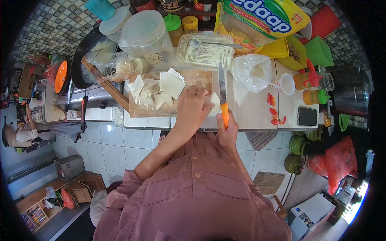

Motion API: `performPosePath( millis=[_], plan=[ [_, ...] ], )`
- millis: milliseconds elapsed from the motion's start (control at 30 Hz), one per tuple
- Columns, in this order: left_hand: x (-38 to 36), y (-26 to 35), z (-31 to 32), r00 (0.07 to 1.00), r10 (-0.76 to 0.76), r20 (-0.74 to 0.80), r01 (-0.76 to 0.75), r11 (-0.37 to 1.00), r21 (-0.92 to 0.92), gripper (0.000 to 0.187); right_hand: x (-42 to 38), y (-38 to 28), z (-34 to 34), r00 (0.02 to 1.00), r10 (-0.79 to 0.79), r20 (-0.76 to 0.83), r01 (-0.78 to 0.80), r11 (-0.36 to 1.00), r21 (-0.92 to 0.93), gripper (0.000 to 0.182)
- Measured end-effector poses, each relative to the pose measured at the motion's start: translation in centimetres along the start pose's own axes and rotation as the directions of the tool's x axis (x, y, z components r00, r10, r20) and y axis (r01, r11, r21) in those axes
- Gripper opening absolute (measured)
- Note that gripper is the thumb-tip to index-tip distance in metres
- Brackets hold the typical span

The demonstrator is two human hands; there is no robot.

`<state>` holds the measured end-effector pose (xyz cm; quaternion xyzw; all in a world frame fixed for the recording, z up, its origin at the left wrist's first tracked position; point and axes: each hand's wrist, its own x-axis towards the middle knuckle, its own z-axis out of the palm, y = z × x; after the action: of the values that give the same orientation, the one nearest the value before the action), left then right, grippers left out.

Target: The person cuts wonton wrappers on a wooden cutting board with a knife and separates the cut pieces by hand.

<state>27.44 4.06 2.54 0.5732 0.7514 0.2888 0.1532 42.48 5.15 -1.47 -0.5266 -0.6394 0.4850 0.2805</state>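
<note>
My right hand (pixel 228 133) is wrapped round the orange handle of a kitchen knife (pixel 222 86), its blade pointing away from me at the board's right edge. Curled fingers of my left hand (pixel 191 106) hold a pale dough sheet (pixel 216 105) just left of the knife. Part of that sheet is hidden under the fingers. Beyond my left hand, square dough sheets (pixel 172 84) lie stacked on the wooden cutting board (pixel 199 76). Cut dough pieces (pixel 145 91), many of them triangular, are heaped on the board's left side.
A tub smeared with a pale spread (pixel 205 51) stands behind the board, near a clear plastic bag (pixel 252 72). Cut red chillies (pixel 274 112) and a phone (pixel 307 116) lie to the right. A dark wok (pixel 86 64) is at left. Another person (pixel 28 134) is at far left.
</note>
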Motion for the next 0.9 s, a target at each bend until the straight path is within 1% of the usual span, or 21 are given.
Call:
performPosePath(
  millis=[33, 100, 167, 200, 267, 333, 400, 433, 467, 500, 533, 567, 600, 667, 700, 767, 800, 833, 867, 900],
  plan=[
    [0.0, -0.1, 0.0, 1.000, 0.008, -0.005, -0.008, 1.000, 0.013, 0.034, 0.1, -0.1, 0.2, 1.000, -0.001, 0.001, 0.001, 1.000, 0.001, 0.026],
    [0.0, -0.2, -0.1, 1.000, 0.014, -0.012, -0.014, 1.000, 0.027, 0.035, 0.3, -0.3, 0.6, 0.996, -0.058, -0.062, 0.062, 0.996, 0.062, 0.021],
    [0.0, -0.2, -0.3, 1.000, 0.023, 0.018, -0.022, 0.998, -0.052, 0.038, 0.7, 0.0, 0.9, 0.995, -0.063, -0.075, 0.069, 0.994, 0.089, 0.018],
    [0.1, -0.3, -0.1, 1.000, 0.021, 0.017, -0.020, 0.998, -0.052, 0.038, 0.9, 0.1, 1.0, 0.994, -0.067, -0.088, 0.077, 0.990, 0.116, 0.016],
    [0.2, -0.7, 0.2, 0.997, 0.076, 0.031, -0.071, 0.989, -0.129, 0.039, 1.1, -0.6, 1.0, 0.993, -0.084, -0.082, 0.096, 0.984, 0.150, 0.014],
    [0.3, -0.6, -0.2, 0.997, 0.058, 0.053, -0.050, 0.988, -0.147, 0.037, 1.3, -0.8, 0.9, 0.992, -0.104, -0.078, 0.116, 0.976, 0.183, 0.012],
    [0.4, -0.8, -0.3, 0.996, 0.044, 0.078, -0.031, 0.986, -0.166, 0.035, 1.5, -0.5, 0.8, 0.999, 0.009, 0.051, -0.026, 0.942, 0.335, 0.010],
    [0.3, -1.1, -0.1, 0.995, 0.098, 0.029, -0.093, 0.987, -0.130, 0.030, 1.5, -0.5, 0.7, 0.999, 0.007, 0.051, -0.024, 0.943, 0.333, 0.010],
    [0.2, -1.3, 0.0, 0.988, 0.152, -0.019, -0.153, 0.984, -0.090, 0.025, 1.5, -0.7, 0.6, 0.997, 0.034, 0.065, -0.055, 0.934, 0.353, 0.011],
    [0.2, -1.2, -0.2, 0.988, 0.152, -0.022, -0.154, 0.984, -0.090, 0.025, 1.5, -0.7, 0.6, 0.995, 0.060, 0.080, -0.086, 0.924, 0.373, 0.012],
    [0.2, -1.1, -0.6, 0.993, 0.116, 0.019, -0.113, 0.987, -0.113, 0.022, 1.5, -0.7, 0.6, 0.995, 0.057, 0.081, -0.083, 0.924, 0.373, 0.012],
    [0.1, -0.9, -1.0, 0.995, 0.079, 0.062, -0.070, 0.988, -0.135, 0.019, 1.4, -0.6, 0.6, 0.998, 0.018, 0.058, -0.037, 0.937, 0.347, 0.017],
    [0.1, -0.7, -1.7, 0.995, 0.079, 0.060, -0.070, 0.988, -0.135, 0.019, 1.3, -0.5, 0.5, 0.999, -0.022, 0.035, 0.010, 0.948, 0.319, 0.022],
    [0.0, -0.6, -4.0, 0.996, 0.011, -0.086, -0.028, 0.980, -0.199, 0.019, 1.1, -1.5, 0.0, 0.999, -0.027, 0.038, 0.014, 0.948, 0.318, 0.022],
    [0.2, -0.9, -5.1, 0.996, 0.011, -0.085, -0.028, 0.980, -0.198, 0.019, 1.0, -1.8, -0.1, 0.999, -0.030, 0.042, 0.015, 0.948, 0.316, 0.022],
    [0.8, -2.2, -7.0, 0.978, -0.101, -0.183, 0.085, 0.992, -0.094, 0.022, 0.9, -1.8, -0.1, 0.999, -0.037, 0.033, 0.025, 0.948, 0.318, 0.021],
    [1.0, -3.0, -7.5, 0.977, -0.103, -0.185, 0.087, 0.992, -0.092, 0.022, 0.8, -1.9, 0.0, 0.999, -0.046, 0.025, 0.035, 0.947, 0.320, 0.021],
    [1.2, -3.8, -7.9, 0.950, -0.004, -0.313, 0.026, 0.997, 0.066, 0.022, 0.7, -2.1, 0.1, 0.998, -0.048, 0.030, 0.036, 0.946, 0.322, 0.021],
    [1.2, -4.6, -8.4, 0.901, 0.113, -0.418, -0.016, 0.973, 0.230, 0.022, 0.5, -2.6, 0.1, 1.000, -0.009, 0.019, 0.002, 0.946, 0.323, 0.020],
    [0.8, -4.9, -9.4, 0.900, 0.115, -0.420, -0.015, 0.972, 0.233, 0.022, 0.4, -3.0, 0.2, 1.000, 0.031, 0.006, -0.031, 0.945, 0.326, 0.018]
  ],
)
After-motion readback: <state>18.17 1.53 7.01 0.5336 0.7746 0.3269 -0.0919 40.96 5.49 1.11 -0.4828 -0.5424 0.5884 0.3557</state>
